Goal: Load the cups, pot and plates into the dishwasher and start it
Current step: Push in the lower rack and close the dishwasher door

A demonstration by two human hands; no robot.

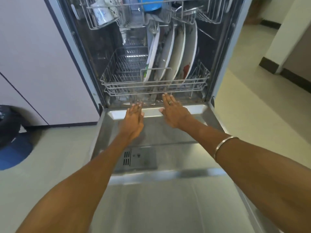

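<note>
The dishwasher (94, 47) stands open, its door (168, 190) folded down flat toward the camera, the steel inner face showing with the detergent compartment (139, 158) set into it.

Both arms reach forward over the door. The left hand (133, 121) is flat and relaxed, fingers straight and together, its fingertips at the hinge end of the door just below the front rail of the lower rack (151, 86); it holds nothing. The right hand (173, 111) is likewise spread open, palm down, fingers straight, with a ring (170, 102) on one finger and its tips near the rack's front edge. Whether either hand actually touches the rack cannot be told. A metal bangle (223, 145) sits on the right forearm.

The lower rack sits inside the tub. Four white plates (178, 47) stand on edge in its right half, leaning slightly, some with food smears; the left half of the rack shows bare wire.

The upper rack (117, 26) holds a patterned white cup (102, 12) lying tilted at the left, a blue vessel (149, 4) near the middle, and a steel pot (186, 11) at the right, partly cut off by the frame's top edge.

On the floor at the left stands a bin with a black bag (8, 125) on a blue base. A pale cabinet (33, 56) is beside the dishwasher.
</note>
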